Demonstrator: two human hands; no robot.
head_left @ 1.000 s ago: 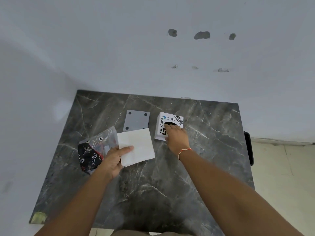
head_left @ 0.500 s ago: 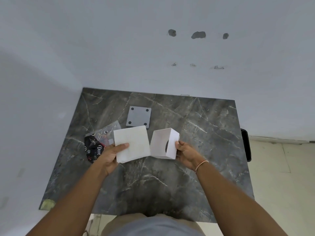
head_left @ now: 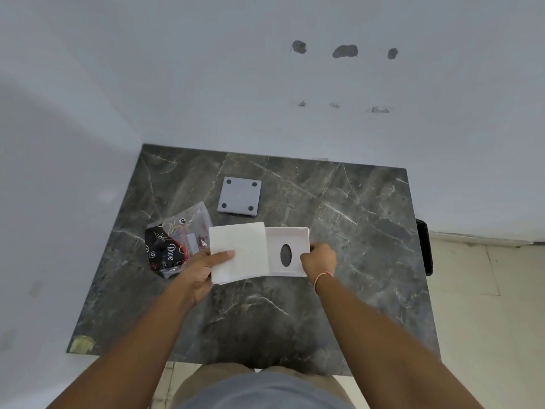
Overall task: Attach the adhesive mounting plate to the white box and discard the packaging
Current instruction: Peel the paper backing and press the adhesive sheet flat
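Holding white box (head_left: 287, 251) and white plate (head_left: 237, 252) edge to edge above table (head_left: 354, 231).
Left hand (head_left: 203, 268) pinching plate, right hand (head_left: 318, 259) gripping box (liner possibly unpeeled); square edges, then press evenly.

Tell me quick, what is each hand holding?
Left hand: closed on the white square sheet.
Right hand: closed on the white box, its open side facing up.

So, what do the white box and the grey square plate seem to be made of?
White box: probably thin cardboard or matte plastic; thin walls, flat dull white, an oval cutout in one face. Grey square plate: looks like rigid plastic or painted metal; even matte grey, four dark round spots near the corners.
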